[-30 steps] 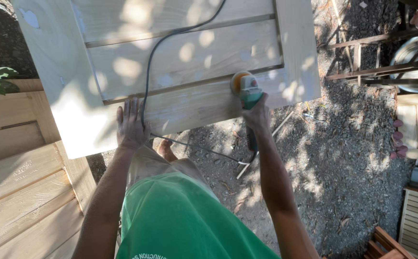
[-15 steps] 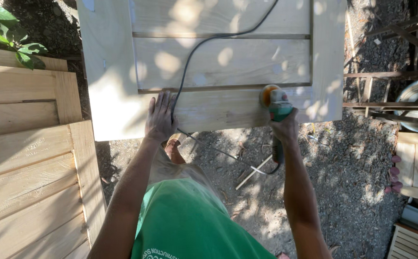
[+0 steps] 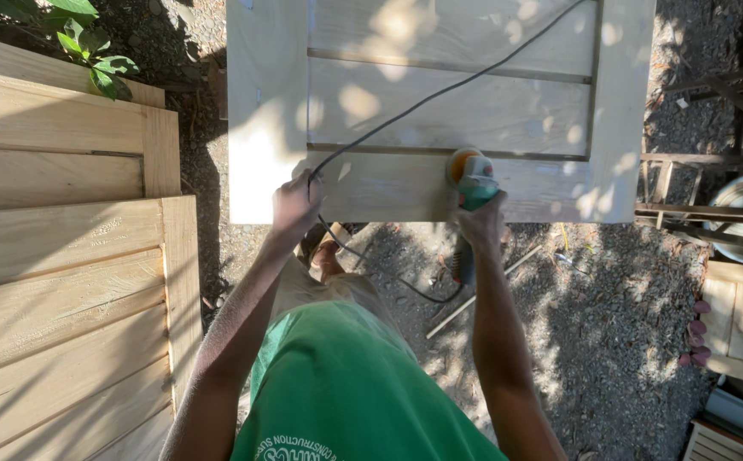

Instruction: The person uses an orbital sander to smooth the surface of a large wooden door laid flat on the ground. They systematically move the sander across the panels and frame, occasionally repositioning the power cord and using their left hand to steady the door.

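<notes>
Hiding sander (image 3: 472,177) handle: right hand (image 3: 480,224)

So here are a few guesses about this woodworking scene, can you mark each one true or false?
1. The right hand holds a power sander on the pale wooden panel. True.
2. The left hand hangs free in the air. False: it rests on the panel's near edge.
3. The sander's black cord runs across the panel. True.
4. The ground is tiled. False: it is gravel.
5. The shirt is red. False: the shirt is green.
</notes>
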